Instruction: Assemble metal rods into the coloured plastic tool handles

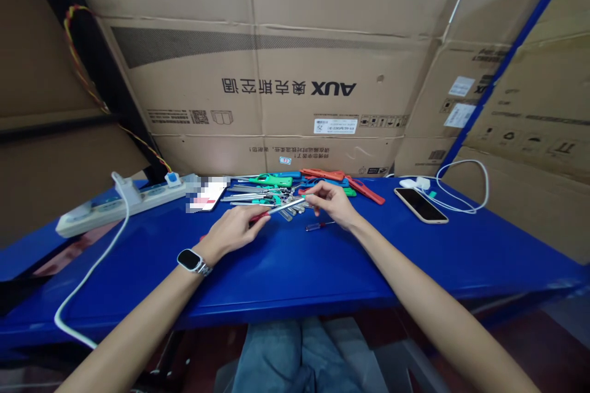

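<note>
At frame left I count one power strip [154, 201] and one pale phone [211, 198] on the tabletop [286, 276]. Mid-frame, the left hand [236, 227] has its grip closed round one red-handled lighter [279, 208], seemingly partway worked; loose metal tubes [246, 198] and handles [273, 180] behind, too tangled to count, look unassembled. Then one screwdriver [313, 227], the right hand [338, 206] pinching the lighter's tip, one dark-screened phone [420, 204].

Upside-down "AUX" [334, 88] is printed on cardboard [295, 52].
</note>
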Demonstrator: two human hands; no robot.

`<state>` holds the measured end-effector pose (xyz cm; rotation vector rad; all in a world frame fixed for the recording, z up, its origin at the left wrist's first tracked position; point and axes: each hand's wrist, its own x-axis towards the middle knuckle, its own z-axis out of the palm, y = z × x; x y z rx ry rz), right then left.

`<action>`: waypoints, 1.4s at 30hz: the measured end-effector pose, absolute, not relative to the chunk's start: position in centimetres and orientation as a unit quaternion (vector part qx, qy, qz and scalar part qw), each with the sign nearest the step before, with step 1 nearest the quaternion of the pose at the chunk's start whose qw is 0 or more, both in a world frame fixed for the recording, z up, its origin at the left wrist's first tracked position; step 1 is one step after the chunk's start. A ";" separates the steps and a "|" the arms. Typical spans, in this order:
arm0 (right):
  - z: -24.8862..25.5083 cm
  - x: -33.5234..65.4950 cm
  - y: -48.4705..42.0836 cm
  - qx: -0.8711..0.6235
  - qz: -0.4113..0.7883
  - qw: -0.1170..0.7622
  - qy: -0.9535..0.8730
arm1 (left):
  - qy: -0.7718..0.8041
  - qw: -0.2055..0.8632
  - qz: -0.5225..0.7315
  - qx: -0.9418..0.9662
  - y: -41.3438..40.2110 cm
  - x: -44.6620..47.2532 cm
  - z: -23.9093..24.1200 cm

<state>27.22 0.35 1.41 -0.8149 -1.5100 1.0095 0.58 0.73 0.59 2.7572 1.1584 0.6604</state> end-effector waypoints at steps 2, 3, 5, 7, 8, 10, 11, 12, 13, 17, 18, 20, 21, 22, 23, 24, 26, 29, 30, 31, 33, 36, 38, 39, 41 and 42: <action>1.1 27.0 0.6 -0.364 0.415 0.556 -0.621 | 0.391 0.013 0.213 0.895 0.6 0.8 0.5; 1.0 26.9 0.7 -0.375 0.410 0.562 -0.613 | 0.390 0.002 0.214 0.896 0.6 0.9 0.5; 0.8 26.9 0.8 -0.404 0.402 0.571 -0.590 | 0.381 -0.023 0.217 0.898 0.5 0.9 0.4; 0.6 26.9 0.7 -0.442 0.390 0.563 -0.579 | 0.377 -0.045 0.212 0.900 0.4 0.9 0.3; 0.5 27.0 0.7 -0.460 0.382 0.550 -0.584 | 0.377 -0.052 0.207 0.901 0.4 0.8 0.2; 0.4 27.2 0.5 -0.481 0.363 0.519 -0.607 | 0.378 -0.054 0.202 0.902 0.4 0.8 0.1; 0.4 27.2 0.4 -0.482 0.356 0.510 -0.618 | 0.377 -0.052 0.205 0.902 0.4 0.8 0.0; 0.4 27.3 0.3 -0.478 0.353 0.508 -0.624 | 0.376 -0.051 0.210 0.901 0.4 0.8 0.0; 0.5 27.3 0.2 -0.472 0.356 0.510 -0.625 | 0.373 -0.050 0.215 0.901 0.5 0.8 -0.1; 0.8 27.4 0.1 -0.450 0.397 0.521 -0.607 | 0.359 -0.070 0.218 0.905 0.7 0.8 -0.3; 0.9 27.3 0.1 -0.445 0.406 0.526 -0.601 | 0.356 -0.074 0.217 0.906 0.7 0.8 -0.3; 1.1 27.3 0.1 -0.436 0.414 0.538 -0.591 | 0.355 -0.076 0.217 0.906 0.6 0.8 -0.2; 1.2 27.3 0.1 -0.432 0.413 0.546 -0.587 | 0.356 -0.074 0.218 0.906 0.6 0.9 -0.2; 1.3 27.2 0.0 -0.430 0.411 0.553 -0.584 | 0.357 -0.070 0.219 0.905 0.6 0.9 -0.1; 1.4 27.2 -0.1 -0.428 0.406 0.559 -0.583 | 0.357 -0.065 0.223 0.905 0.5 0.9 -0.1; 1.5 27.2 -0.1 -0.426 0.401 0.564 -0.583 | 0.356 -0.059 0.227 0.905 0.5 1.0 0.0; 1.7 27.1 -0.3 -0.421 0.386 0.573 -0.588 | 0.353 -0.043 0.242 0.903 0.4 1.0 0.1; 1.7 26.9 -0.5 -0.409 0.363 0.590 -0.595 | 0.343 -0.007 0.255 0.904 0.5 1.0 0.2; 1.7 26.9 -0.5 -0.405 0.356 0.593 -0.598 | 0.339 0.005 0.254 0.906 0.6 0.9 0.2; 1.6 26.9 -0.6 -0.401 0.351 0.593 -0.604 | 0.335 0.015 0.251 0.908 0.7 0.8 0.1; 1.5 26.8 -0.7 -0.394 0.342 0.589 -0.617 | 0.329 0.027 0.249 0.911 0.8 0.7 0.1; 1.3 26.5 -0.9 -0.375 0.339 0.558 -0.658 | 0.318 0.040 0.247 0.915 0.8 0.8 0.1; 1.3 26.0 -1.0 -0.345 0.335 0.527 -0.700 | 0.300 0.052 0.241 0.922 0.8 1.2 0.3; 1.3 25.7 -1.0 -0.334 0.330 0.521 -0.713 | 0.295 0.059 0.240 0.923 0.7 1.5 0.4; 1.3 25.2 -0.9 -0.335 0.319 0.542 -0.702 | 0.291 0.070 0.245 0.922 0.7 1.9 0.5; 1.2 25.0 -0.9 -0.344 0.325 0.558 -0.682 | 0.295 0.071 0.249 0.920 0.7 2.0 0.6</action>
